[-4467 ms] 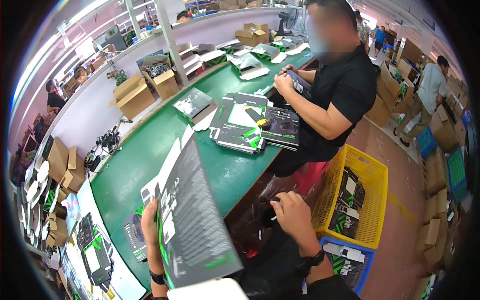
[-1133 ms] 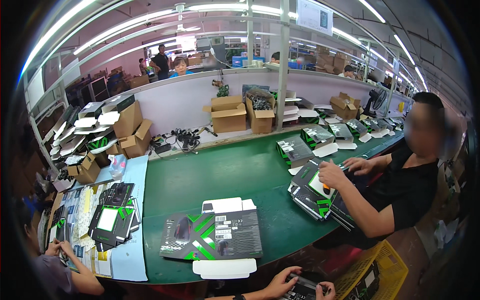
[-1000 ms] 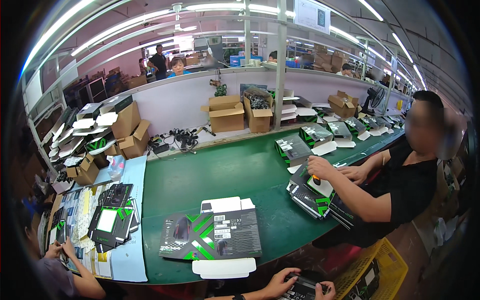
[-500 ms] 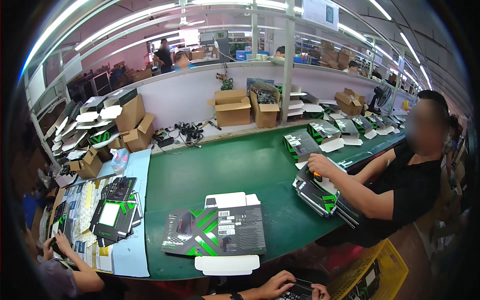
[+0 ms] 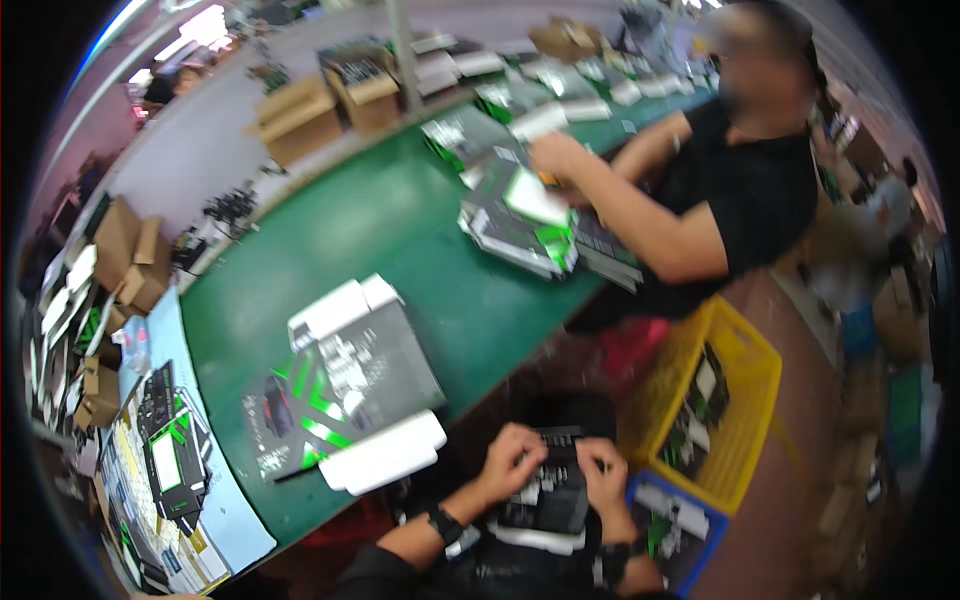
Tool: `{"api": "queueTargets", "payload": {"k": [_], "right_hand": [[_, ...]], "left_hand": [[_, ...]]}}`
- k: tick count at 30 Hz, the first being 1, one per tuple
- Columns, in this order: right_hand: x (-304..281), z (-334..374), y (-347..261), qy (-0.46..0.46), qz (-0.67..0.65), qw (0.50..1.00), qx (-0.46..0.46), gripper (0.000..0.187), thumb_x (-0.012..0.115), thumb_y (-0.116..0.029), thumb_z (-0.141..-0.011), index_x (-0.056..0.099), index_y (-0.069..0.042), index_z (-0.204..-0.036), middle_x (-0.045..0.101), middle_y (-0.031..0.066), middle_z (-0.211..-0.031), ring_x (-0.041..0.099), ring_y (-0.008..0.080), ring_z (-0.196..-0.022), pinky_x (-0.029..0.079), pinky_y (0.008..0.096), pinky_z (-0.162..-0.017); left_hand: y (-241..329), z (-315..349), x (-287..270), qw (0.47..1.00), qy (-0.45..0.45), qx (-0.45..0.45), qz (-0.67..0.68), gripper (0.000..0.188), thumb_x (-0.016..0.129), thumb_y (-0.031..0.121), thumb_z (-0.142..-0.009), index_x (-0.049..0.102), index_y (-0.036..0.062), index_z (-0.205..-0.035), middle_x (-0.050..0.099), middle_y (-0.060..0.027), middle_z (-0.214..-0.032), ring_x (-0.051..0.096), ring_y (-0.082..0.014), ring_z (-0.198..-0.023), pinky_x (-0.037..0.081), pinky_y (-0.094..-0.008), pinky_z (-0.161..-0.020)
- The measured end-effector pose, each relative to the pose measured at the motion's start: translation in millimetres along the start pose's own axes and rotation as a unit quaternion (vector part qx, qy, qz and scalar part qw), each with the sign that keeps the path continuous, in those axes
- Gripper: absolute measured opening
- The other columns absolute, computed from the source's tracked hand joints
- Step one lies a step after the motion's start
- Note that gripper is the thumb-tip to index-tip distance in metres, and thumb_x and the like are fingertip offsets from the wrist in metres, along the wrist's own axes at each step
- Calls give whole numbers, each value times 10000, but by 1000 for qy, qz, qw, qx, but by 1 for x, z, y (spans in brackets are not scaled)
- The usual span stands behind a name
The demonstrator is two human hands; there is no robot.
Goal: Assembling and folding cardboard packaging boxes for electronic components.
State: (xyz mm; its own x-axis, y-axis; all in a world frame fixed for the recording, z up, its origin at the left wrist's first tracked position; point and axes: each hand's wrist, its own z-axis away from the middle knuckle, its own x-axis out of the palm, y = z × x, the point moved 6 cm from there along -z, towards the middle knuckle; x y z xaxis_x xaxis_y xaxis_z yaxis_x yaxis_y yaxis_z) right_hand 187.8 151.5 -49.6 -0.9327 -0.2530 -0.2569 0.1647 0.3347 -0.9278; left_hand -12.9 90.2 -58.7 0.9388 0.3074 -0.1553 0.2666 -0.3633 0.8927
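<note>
My left hand (image 5: 513, 462) and my right hand (image 5: 603, 475) are closed on opposite edges of a black carton (image 5: 555, 500) near its top. The carton is flat-looking, with white print on its face and a pale flap at its lower end. I hold it over my lap, off the table's near edge. Beyond my left hand, an opened-out black and green carton (image 5: 385, 355) lies on the green table (image 5: 340, 235), its white flaps spread. The picture is blurred, so fine detail of my fingertips is lost.
To my right stand a yellow crate (image 5: 765, 370) and a blue crate (image 5: 717, 545), both holding black and green cartons. Across the table corner a co-worker (image 5: 740, 180) in black handles a stack of cartons (image 5: 500, 225). Brown boxes (image 5: 300, 125) line the back.
My view has swung right and downward, bringing my hands and the carton fully into the picture. Both hands keep hold of the carton. The opened-out carton on the table looks unchanged.
</note>
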Motion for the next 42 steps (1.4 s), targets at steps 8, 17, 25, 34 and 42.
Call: {"api": "queueTargets", "payload": {"k": [8,17,25,34,42], "right_hand": [[-2,2,6,-13,-53,995,79,104,728,36,-871,736,10,-971,750,117,-1046,704,216,-1010,531,337,-930],[-24,8,24,56,-169,951,252,210,632,-93,-973,746,-33,-1139,732,63,-1218,646,131,-1020,488,279,-911],[-66,9,67,243,-388,850,259,111,615,-144,-1013,680,-54,-1018,412,-71,-665,373,21,-526,298,194,-487],[-5,20,65,-1,-145,954,264,216,666,-224,-1006,691,-34,-1104,686,-5,-968,591,64,-854,478,249,-750],[9,40,64,-79,58,966,239,609,682,-450,-982,559,-10,-1385,646,133,-1079,643,242,-991,518,352,-883]], "left_hand": [[-28,27,3,977,60,-144,148,406,766,51,-887,588,-13,-1247,719,-150,-1125,676,-256,-1127,518,-373,-1017],[-34,98,16,915,-96,-342,190,953,763,83,-891,140,0,-1608,479,-151,-1499,485,-238,-1366,370,-387,-1156],[68,-38,-109,972,93,-199,77,609,660,-1,-943,380,13,-1484,598,-125,-1276,586,-185,-1157,462,-381,-1047],[32,-171,-440,829,328,-59,-449,749,631,393,-1024,312,41,-1603,341,-257,-1609,403,-371,-1437,341,-460,-1170],[-46,-44,-400,834,-120,-367,-395,560,808,242,-872,569,-60,-1279,684,-114,-1236,592,-248,-1120,465,-434,-980]]}}
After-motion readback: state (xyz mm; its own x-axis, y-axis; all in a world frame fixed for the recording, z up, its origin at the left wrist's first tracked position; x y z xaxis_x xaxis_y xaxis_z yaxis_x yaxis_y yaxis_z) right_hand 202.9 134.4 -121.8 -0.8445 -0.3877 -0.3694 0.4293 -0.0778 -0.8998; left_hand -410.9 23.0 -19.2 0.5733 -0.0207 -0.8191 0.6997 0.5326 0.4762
